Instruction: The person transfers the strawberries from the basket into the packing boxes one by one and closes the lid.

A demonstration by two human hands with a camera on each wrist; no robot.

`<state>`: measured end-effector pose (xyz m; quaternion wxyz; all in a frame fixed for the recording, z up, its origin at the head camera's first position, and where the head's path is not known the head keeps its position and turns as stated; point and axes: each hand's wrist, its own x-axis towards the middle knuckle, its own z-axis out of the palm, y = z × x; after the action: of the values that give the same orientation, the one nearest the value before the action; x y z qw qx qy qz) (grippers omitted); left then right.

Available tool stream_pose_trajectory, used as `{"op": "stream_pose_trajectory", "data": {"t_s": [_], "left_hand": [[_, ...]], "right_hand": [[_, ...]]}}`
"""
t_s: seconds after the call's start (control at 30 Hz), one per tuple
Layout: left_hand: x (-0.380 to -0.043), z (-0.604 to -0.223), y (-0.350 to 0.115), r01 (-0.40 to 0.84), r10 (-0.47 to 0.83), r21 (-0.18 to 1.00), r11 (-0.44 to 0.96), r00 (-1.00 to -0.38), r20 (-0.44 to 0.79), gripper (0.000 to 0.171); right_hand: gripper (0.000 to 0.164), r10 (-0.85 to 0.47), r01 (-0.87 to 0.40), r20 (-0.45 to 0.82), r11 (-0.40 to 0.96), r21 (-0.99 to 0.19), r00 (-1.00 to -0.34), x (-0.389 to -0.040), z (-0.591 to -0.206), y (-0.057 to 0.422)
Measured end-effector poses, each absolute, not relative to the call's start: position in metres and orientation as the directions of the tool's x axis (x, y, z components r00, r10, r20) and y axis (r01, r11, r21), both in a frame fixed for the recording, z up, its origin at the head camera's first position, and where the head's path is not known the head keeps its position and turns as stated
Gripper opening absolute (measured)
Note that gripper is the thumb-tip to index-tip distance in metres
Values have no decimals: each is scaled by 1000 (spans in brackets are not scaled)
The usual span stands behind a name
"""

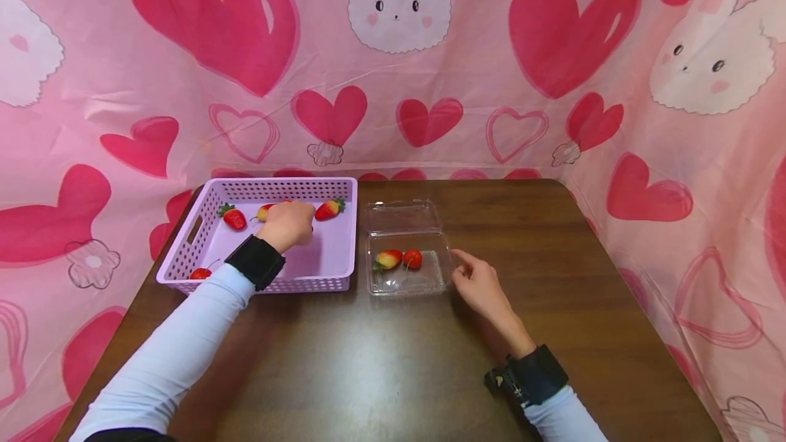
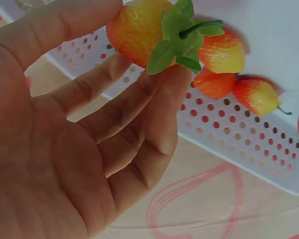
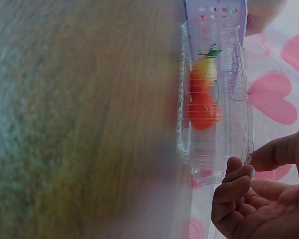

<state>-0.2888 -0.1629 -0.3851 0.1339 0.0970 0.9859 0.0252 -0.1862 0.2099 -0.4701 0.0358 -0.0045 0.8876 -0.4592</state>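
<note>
Over the lilac basket (image 1: 353, 244), my left hand (image 1: 287, 225) pinches a red-and-yellow strawberry (image 2: 139, 32) with green leaves between thumb and fingertips. The back of that hand covers its grip in the head view. To the right stands a clear plastic clamshell box (image 1: 432, 278), its lid (image 1: 402, 217) folded back. Inside it lie a strawberry (image 1: 388, 260) and a round red cherry-like fruit (image 1: 413, 260) with a stem, side by side. My right hand (image 1: 485, 286) grips the box's right rim between thumb and index finger, the other fingers curled.
Other fruit lies in the basket: a strawberry (image 1: 233, 217) at left, one (image 1: 330, 209) at the back right, a yellow-red fruit (image 2: 259, 95) and an orange-red one (image 2: 214, 83) by the wall, and a red fruit (image 1: 200, 273) front left. A patterned pink cloth (image 1: 479, 74) hangs behind the table (image 1: 368, 374).
</note>
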Motion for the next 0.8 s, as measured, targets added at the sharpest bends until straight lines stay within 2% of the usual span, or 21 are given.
{"op": "stream_pose_trajectory", "data": {"t_s": [0.43, 0.67, 0.8], "left_hand": [[-283, -369, -143, 239, 255, 158, 958, -962, -94, 36], [-277, -360, -126, 292, 294, 161, 943, -956, 7, 24], [-273, -358, -117, 319, 317, 155, 935, -948, 39, 27]], "right_hand": [[47, -40, -7, -20, 587, -809, -999, -186, -470, 210], [47, -39, -6, -21, 594, -804, -999, -187, -468, 209], [47, -33, -1, -24, 600, -800, -999, -186, -468, 208]]}}
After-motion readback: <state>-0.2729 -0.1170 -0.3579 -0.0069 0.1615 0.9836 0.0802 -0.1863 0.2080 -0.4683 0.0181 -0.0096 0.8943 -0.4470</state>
